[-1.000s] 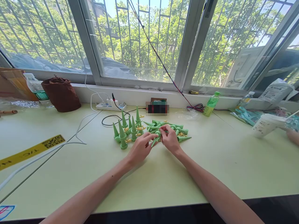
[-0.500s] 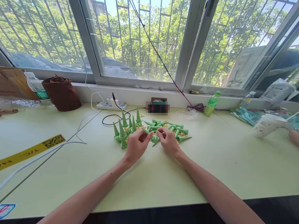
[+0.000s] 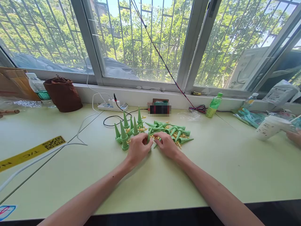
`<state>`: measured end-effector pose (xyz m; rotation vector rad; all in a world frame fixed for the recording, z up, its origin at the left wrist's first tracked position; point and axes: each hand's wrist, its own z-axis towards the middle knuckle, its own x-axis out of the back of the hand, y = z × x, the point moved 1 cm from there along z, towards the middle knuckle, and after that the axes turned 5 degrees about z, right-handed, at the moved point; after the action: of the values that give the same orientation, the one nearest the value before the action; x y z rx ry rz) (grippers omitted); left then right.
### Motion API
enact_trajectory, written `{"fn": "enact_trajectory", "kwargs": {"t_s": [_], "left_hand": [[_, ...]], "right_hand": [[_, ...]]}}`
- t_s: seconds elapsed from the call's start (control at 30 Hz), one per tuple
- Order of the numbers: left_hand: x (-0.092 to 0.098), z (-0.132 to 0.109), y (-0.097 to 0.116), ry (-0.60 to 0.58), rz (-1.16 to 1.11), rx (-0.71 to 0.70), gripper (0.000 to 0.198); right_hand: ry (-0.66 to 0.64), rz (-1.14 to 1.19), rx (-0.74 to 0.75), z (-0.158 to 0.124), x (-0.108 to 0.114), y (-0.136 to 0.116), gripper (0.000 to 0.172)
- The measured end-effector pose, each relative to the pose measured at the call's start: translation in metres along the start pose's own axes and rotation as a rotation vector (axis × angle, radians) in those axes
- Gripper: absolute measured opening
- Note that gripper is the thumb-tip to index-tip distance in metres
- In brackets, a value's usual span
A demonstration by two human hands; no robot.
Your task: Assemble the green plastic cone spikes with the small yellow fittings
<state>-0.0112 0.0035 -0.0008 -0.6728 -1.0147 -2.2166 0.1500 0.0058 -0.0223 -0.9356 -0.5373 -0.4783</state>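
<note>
Nearest me, my forearms reach in over the front edge of the table (image 3: 141, 188), and a small drawn sticker (image 3: 7, 211) sits by its front left corner. Farther in along the left edge run a yellow strip (image 3: 33, 153) with a printed code and a white cable (image 3: 42, 160).

My hands face each other around the table's middle, close but apart. My left hand (image 3: 138, 147) pinches a green cone (image 3: 149, 135) between thumb and fingers, its tip pointing up; its lower part is hidden by my hand. My right hand (image 3: 166, 144) is curled just to the right of that cone, thumb and fingertips drawn close together beside a bit of yellow; I cannot tell whether they grip it.

Left of my left hand and a little toward the back edge stands a cluster of upright cones (image 3: 124, 135), with yellow fittings at some of them. Beyond and to the right of my right hand, more loose cones (image 3: 180, 133) lie on their sides, mixed with yellow pieces (image 3: 178, 145).

Toward the right edge, another person's hand (image 3: 293, 137) is beside a white cup (image 3: 270, 126). Along the back edge are a brown pouch (image 3: 63, 95), a power strip (image 3: 105, 107), a partly blurred box (image 3: 158, 109) and a green bottle (image 3: 213, 106), below the window (image 3: 145, 47).
</note>
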Motion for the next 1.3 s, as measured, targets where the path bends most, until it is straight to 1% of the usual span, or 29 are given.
{"fn": "enact_trajectory", "kwargs": {"t_s": [0.13, 0.27, 0.47, 0.87, 1.17, 1.3], "left_hand": [[-0.002, -0.0007, -0.0016, -0.062, 0.019, 0.03, 0.034], [-0.0024, -0.0005, -0.0026, -0.109, 0.029, 0.027, 0.033], [-0.0021, -0.0002, -0.0026, -0.148, 0.005, 0.031, 0.034], [-0.0022, -0.0008, 0.002, -0.199, 0.012, 0.026, 0.025], [-0.0043, -0.0009, -0.0002, -0.139, -0.024, 0.013, 0.026], [-0.0041, -0.0012, 0.0003, -0.136, -0.026, 0.009, 0.026]], "right_hand": [[-0.008, -0.047, -0.007, 0.0005, 0.0002, -0.0002, 0.02], [-0.004, -0.096, -0.038, 0.0003, 0.0024, 0.0004, 0.022], [0.009, -0.148, -0.067, -0.0003, 0.0056, -0.0007, 0.022], [0.002, -0.308, -0.173, -0.0006, 0.0055, -0.001, 0.025], [0.002, -0.32, -0.179, -0.0012, 0.0037, -0.0074, 0.027], [-0.009, -0.313, -0.18, -0.0006, 0.002, -0.0062, 0.026]]}}
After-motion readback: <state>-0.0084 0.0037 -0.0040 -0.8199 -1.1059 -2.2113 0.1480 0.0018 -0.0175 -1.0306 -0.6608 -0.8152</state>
